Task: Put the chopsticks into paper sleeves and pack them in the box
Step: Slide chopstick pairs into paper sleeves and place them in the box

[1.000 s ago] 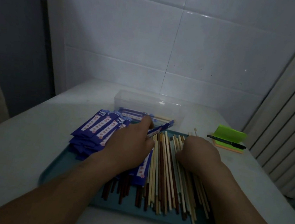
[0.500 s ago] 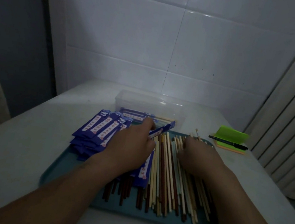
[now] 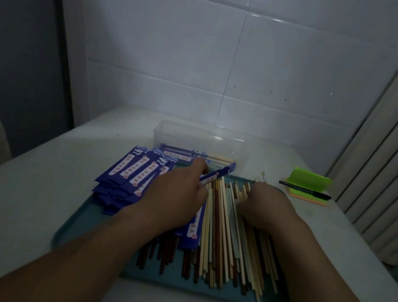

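A teal tray (image 3: 78, 224) holds a spread of loose chopsticks (image 3: 222, 240), pale and dark brown, and a stack of blue paper sleeves (image 3: 133, 173) at its left. My left hand (image 3: 175, 197) grips one blue sleeve (image 3: 217, 176), whose far end sticks out toward the box. My right hand (image 3: 268, 206) lies on the pale chopsticks with fingers curled around a few of them; a thin stick tip (image 3: 262, 180) rises beyond it. The clear plastic box (image 3: 199, 138) stands behind the tray with sleeved chopsticks (image 3: 180, 152) inside.
Green and orange sticky notes (image 3: 309, 185) with a black pen (image 3: 305, 186) lie to the right of the tray. A white tiled wall closes off the back, a ribbed panel stands at the right, and the pale table edge runs along the left.
My right hand has slid slightly nearer over the chopsticks, so a stick tip shows beyond it. My left hand keeps hold of the sleeve in about the same place.
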A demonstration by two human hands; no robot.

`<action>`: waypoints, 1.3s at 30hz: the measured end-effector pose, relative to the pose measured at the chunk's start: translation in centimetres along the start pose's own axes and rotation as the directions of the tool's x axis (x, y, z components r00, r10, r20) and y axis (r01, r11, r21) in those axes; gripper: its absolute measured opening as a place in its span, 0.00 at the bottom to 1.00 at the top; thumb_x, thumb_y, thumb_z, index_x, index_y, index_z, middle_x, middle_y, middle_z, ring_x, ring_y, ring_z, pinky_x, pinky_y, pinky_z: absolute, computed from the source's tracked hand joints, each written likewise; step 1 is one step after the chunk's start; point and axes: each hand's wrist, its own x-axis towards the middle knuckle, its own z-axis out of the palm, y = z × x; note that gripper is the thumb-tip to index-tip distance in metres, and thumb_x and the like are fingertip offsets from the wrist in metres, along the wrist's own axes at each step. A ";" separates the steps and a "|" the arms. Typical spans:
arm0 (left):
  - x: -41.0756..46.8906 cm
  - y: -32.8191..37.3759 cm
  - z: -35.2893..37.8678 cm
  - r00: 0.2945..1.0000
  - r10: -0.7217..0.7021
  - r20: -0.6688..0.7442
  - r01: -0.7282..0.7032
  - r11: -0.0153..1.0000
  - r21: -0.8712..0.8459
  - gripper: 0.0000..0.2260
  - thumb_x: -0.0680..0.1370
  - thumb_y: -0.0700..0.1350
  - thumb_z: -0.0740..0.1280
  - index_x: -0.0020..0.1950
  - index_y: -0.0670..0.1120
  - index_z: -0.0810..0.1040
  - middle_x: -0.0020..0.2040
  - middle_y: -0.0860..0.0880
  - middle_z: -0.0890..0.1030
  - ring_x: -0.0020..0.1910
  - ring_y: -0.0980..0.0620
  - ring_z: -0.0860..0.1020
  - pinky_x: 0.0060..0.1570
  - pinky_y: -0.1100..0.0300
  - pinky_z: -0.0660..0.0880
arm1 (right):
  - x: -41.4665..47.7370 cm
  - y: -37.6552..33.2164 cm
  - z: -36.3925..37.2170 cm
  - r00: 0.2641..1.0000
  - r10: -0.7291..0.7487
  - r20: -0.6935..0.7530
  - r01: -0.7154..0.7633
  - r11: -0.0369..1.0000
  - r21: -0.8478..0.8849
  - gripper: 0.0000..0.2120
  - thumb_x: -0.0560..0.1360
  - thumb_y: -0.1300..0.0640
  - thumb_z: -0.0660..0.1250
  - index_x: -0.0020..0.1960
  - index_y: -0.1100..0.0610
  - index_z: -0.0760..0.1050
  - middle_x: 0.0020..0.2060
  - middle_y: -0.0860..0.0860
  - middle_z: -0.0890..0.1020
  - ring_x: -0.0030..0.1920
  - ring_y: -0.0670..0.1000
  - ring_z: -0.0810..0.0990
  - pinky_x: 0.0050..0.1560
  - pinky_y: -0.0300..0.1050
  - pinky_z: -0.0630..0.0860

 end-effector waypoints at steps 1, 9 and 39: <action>0.0 0.0 0.0 1.000 0.000 0.001 0.000 1.000 -0.003 0.10 0.84 0.48 0.61 0.64 0.56 0.67 0.41 0.53 0.79 0.34 0.55 0.77 0.35 0.54 0.76 | 0.0 0.1 -0.1 1.000 0.003 0.001 -0.003 1.000 0.011 0.15 0.77 0.49 0.70 0.37 0.52 0.69 0.33 0.48 0.72 0.39 0.52 0.75 0.41 0.42 0.71; 0.0 -0.1 0.0 1.000 0.018 -0.013 -0.018 1.000 0.002 0.10 0.83 0.48 0.61 0.64 0.56 0.67 0.45 0.53 0.80 0.36 0.56 0.77 0.36 0.54 0.76 | 0.1 0.0 -0.4 0.998 0.014 -0.065 0.002 0.969 0.247 0.10 0.75 0.51 0.70 0.40 0.57 0.83 0.34 0.54 0.83 0.33 0.50 0.80 0.33 0.41 0.72; -0.2 0.3 0.0 1.000 0.025 0.001 -0.025 1.000 -0.013 0.10 0.83 0.49 0.60 0.64 0.56 0.67 0.45 0.52 0.80 0.37 0.54 0.78 0.41 0.48 0.80 | 0.7 -1.3 0.7 0.999 0.041 0.026 -0.047 0.952 0.301 0.12 0.77 0.50 0.70 0.39 0.57 0.75 0.33 0.53 0.79 0.33 0.50 0.78 0.33 0.43 0.72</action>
